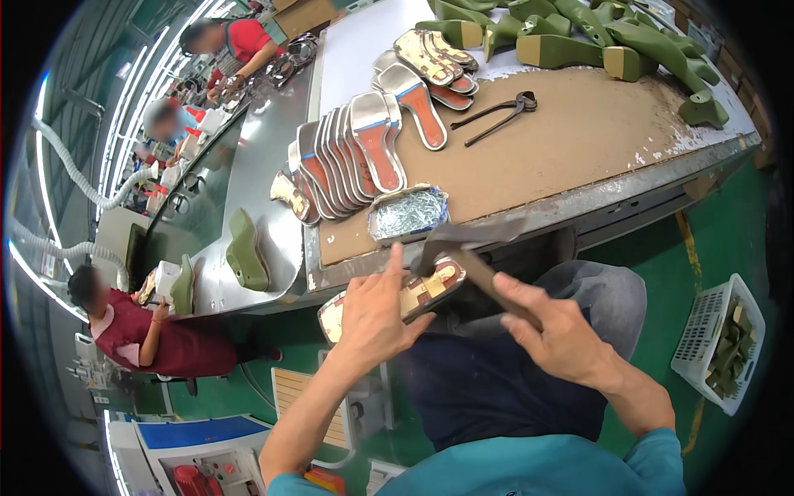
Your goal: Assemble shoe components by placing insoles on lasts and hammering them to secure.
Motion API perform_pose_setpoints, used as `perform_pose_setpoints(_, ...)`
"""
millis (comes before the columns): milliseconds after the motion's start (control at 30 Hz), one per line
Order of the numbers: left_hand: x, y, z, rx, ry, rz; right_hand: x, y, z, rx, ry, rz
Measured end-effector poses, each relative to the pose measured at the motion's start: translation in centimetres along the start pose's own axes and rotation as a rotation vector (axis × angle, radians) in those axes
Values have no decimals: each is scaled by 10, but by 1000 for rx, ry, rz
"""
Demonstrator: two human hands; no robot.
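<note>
My left hand [376, 318] is closed around a shoe insole [434, 285] with a cream and brown face, held over my lap by the table's near edge. Whatever lies beneath the insole is hidden. In my right hand [562, 331] is the handle of a hammer [496, 291], whose dark head is smeared by motion above the insole's far end. Just beyond the hammer, a shallow box of small silvery nails [411, 212] sits on the table's corner. Behind it leans a row of orange-brown insoles [380, 153] with silver rims.
Pincers [500, 120] lie on the brown tabletop [579, 136]. Green shoe lasts [571, 50] are heaped at its far right. More lasts [246, 252] stand on a metal bench at left, where a co-worker [141, 326] sits. A white basket [688, 351] stands on the floor at right.
</note>
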State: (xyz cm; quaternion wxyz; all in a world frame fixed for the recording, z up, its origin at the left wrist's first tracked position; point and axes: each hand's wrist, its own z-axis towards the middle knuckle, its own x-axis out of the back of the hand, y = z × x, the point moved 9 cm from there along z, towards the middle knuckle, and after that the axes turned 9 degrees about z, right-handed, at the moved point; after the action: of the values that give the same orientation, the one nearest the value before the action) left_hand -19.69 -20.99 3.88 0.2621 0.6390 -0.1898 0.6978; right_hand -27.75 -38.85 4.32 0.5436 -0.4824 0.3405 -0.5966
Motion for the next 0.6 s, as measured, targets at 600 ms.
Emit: perform_pose_setpoints(600,96,-231,-105,766,1176,-873,73,76,54,-16,223,-778)
